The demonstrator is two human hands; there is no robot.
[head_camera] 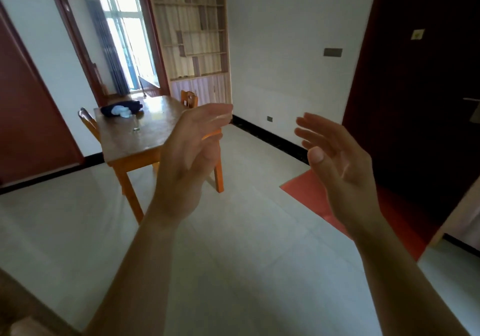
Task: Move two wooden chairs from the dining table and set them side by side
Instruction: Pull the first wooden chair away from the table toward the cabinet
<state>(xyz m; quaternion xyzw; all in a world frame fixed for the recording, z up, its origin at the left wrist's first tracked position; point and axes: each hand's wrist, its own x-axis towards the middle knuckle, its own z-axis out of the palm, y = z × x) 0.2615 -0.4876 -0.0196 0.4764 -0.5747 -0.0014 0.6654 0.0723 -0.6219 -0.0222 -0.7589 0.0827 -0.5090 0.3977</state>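
A wooden dining table (135, 141) stands across the room at the left, a few steps away. One wooden chair (88, 122) is tucked at its left side; only its backrest shows. A second wooden chair (189, 99) stands at the table's far right side, partly hidden behind my left hand. My left hand (191, 154) is raised in mid-air in front of the table, fingers apart, holding nothing. My right hand (335, 154) is raised at the right, palm turned inward, fingers spread and empty. Neither hand touches a chair.
A dark cloth with a pale bundle (120, 109) and a small glass (136, 128) lie on the table. Pale tiled floor (246, 244) spreads in front of me. A red mat (311, 192) lies by a dark door (420, 89) at the right. A shelf unit (197, 31) stands behind the table.
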